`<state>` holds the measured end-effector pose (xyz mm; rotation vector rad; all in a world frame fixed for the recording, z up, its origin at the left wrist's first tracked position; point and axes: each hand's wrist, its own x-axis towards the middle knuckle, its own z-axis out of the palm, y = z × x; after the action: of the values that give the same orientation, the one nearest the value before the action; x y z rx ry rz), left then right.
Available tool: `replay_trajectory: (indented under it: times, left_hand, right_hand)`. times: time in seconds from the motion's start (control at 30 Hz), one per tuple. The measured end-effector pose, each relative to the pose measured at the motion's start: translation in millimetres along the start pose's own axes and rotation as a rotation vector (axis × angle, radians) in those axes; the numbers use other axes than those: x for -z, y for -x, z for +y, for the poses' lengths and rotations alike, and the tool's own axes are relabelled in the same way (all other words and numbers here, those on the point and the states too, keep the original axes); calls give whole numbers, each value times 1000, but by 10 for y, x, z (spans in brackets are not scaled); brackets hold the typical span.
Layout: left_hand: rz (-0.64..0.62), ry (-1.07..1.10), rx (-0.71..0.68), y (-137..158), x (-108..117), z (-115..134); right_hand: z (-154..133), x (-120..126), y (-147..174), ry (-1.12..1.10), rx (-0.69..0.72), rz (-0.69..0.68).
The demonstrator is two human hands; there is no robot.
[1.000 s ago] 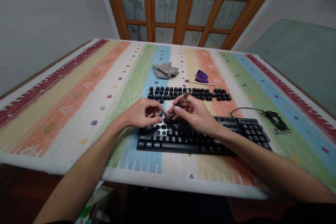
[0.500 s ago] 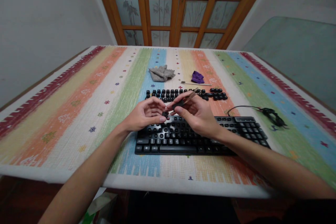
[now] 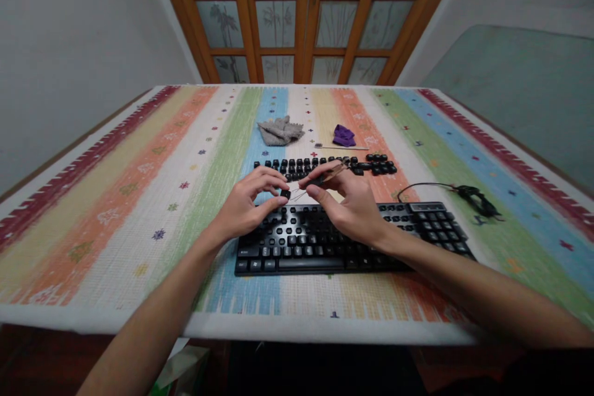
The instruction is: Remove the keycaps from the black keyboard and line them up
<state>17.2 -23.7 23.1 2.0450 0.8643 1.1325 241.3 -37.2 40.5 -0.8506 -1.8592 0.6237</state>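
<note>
My left hand point(image 3: 245, 204) is closed in a pinch on a small black keycap point(image 3: 286, 194), above the upper left of the black keyboard point(image 3: 313, 265). Facing it, my right hand point(image 3: 355, 207) grips a wire keycap puller point(image 3: 325, 177) by its dark handle. The puller's thin wire ends point left and sit just beside the keycap; whether they touch it I cannot tell. Bare switch mounts show across the keyboard's upper rows. The lower rows and the number pad carry their keys. My right hand covers part of the keyboard.
Behind the keyboard, loose black keycaps point(image 3: 301, 164) lie in rows. Farther back are a grey cloth point(image 3: 281, 131), a purple cloth point(image 3: 344, 135) and a thin brush-like stick point(image 3: 341, 147). A bundled black cable point(image 3: 476, 199) lies at the right on the striped tablecloth point(image 3: 116, 216).
My hands have moved slightly apart, and the puller's wires now show between them. The keycap stays in my left fingers. The whole view has shifted a little.
</note>
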Motion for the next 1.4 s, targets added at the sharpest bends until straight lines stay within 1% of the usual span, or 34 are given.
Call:
replay_trajectory:
  times: [0.07,0.13,0.27,0.4,0.53,0.6,0.67,0.87,1.03,1.17,1.4]
  left_hand:
    - [34,-143,-18,-14,48,-5]
    - [48,-245,2,-20,102,-23]
    - [19,-365,0,-40,142,-85]
    - [-71,-415,-43,-124,53,-155]
    - [-190,-497,-89,-247,-51,-247]
    - [-251,-553,-105,-285,-71,-302]
    - [-275,-605,-112,-297,-67,-356]
    - [-234,-675,-111,-270,-12,-450]
    - [-220,-704,-104,-275,-30,-469]
    - [-205,-736,-103,-274,-43,-480]
    - [-175,-767,-118,-235,21,-485]
  right_hand:
    - [15,11,-4,-10,-53,4]
    - [23,29,-6,-18,-81,-19]
    - [32,54,7,-14,-87,-65]
    - [36,60,26,-3,-76,-80]
    - [29,80,39,7,-48,-90]
    - [25,96,48,26,-36,-94]
    - [23,111,57,39,-41,-100]
    - [27,121,66,36,-57,-110]
    - [38,114,74,57,-40,-122]
    - [43,109,77,54,-52,-133]
    - [39,108,90,46,-53,-155]
